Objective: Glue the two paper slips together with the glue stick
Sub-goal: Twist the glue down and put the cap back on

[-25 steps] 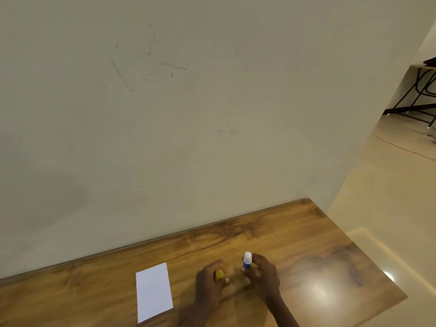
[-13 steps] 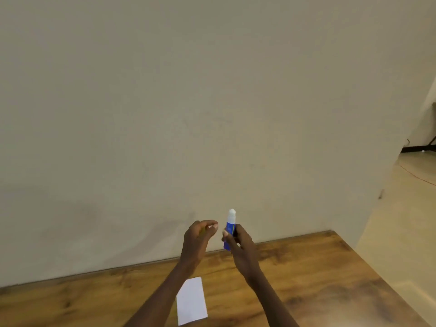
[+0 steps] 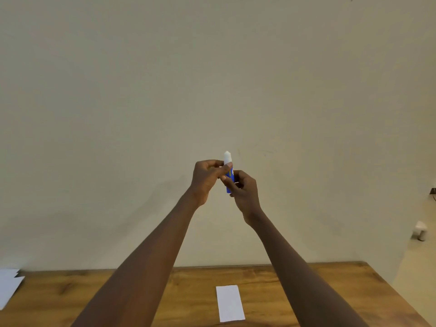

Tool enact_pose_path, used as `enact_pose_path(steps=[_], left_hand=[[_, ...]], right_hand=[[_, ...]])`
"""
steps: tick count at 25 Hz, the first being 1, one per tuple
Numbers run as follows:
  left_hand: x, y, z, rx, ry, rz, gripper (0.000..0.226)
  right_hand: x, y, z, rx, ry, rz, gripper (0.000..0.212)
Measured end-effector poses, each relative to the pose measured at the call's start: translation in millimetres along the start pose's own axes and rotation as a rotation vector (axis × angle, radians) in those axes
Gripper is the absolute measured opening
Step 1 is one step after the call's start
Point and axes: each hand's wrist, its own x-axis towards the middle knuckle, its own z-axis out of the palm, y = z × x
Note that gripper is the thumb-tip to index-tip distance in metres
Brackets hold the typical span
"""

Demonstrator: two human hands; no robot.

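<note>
A blue glue stick (image 3: 228,161) with its white glue exposed at the top is held upright in the air in front of the wall. My right hand (image 3: 244,192) grips the lower part of the tube. My left hand (image 3: 205,179) pinches the tube's upper end with thumb and fingers; no cap is visible. One white paper slip (image 3: 230,303) lies flat on the wooden table (image 3: 306,291), below and between my forearms. More white paper (image 3: 8,286) lies at the table's far left edge, cut off by the frame.
A plain beige wall (image 3: 212,79) rises directly behind the table. The table's right edge drops off to a pale floor. A small white object (image 3: 420,230) sits by the wall at the far right.
Both hands have lifted from the table up in front of the wall with the glue stick. My left hand has closed in onto the tube's top. The view has tilted upward.
</note>
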Motion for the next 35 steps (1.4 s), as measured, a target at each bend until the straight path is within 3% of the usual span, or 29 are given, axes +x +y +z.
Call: enact_pose_path(steps=[2,6,9,14,17,20,21,29,30,33,35], left_hand=[[-1.0,10.6,-8.3,-0.026,0.006,0.025,0.028],[2.1,27.9,-17.8,-0.072,-0.006,0.061,0.023],[4.4,29.3,-19.5,-0.074,-0.015,0.071,0.026],[4.9,26.0,-10.2,-0.045,0.006,0.094,0.029],[7.5,24.3,-12.6,-0.095,0.033,0.062,0.03],[7.1,22.5,-17.7,-0.121,0.005,0.063,0.032],[6.4,23.1,-19.2,-0.128,-0.008,0.072,0.03],[1.1,33.8,-18.0,-0.159,-0.05,0.115,0.02],[0.8,34.2,-19.2,-0.166,-0.045,0.111,0.019],[0.4,34.4,-23.0,-0.14,-0.057,0.097,0.023],[0.8,34.3,-24.4,-0.107,-0.076,0.099,0.029]], right_hand=[[-1.7,-7.6,5.8,0.111,-0.017,0.064,0.019],[-0.2,-19.9,9.4,0.51,-0.141,0.461,0.061],[0.2,-26.3,18.7,0.721,-0.081,0.571,0.049],[-5.5,-25.5,38.1,0.983,0.205,0.465,0.024],[-6.5,-28.4,41.8,1.039,0.246,0.422,0.015],[-3.2,-34.6,33.1,1.045,0.125,0.583,0.051],[-2.1,-36.5,31.0,1.007,0.081,0.617,0.052],[-6.4,-42.0,35.5,1.093,0.214,0.419,0.008],[-6.3,-42.2,34.3,1.086,0.197,0.435,0.012],[-5.5,-44.1,28.7,1.0,0.049,0.614,0.05],[-5.1,-46.8,27.1,0.975,-0.049,0.686,0.05]])
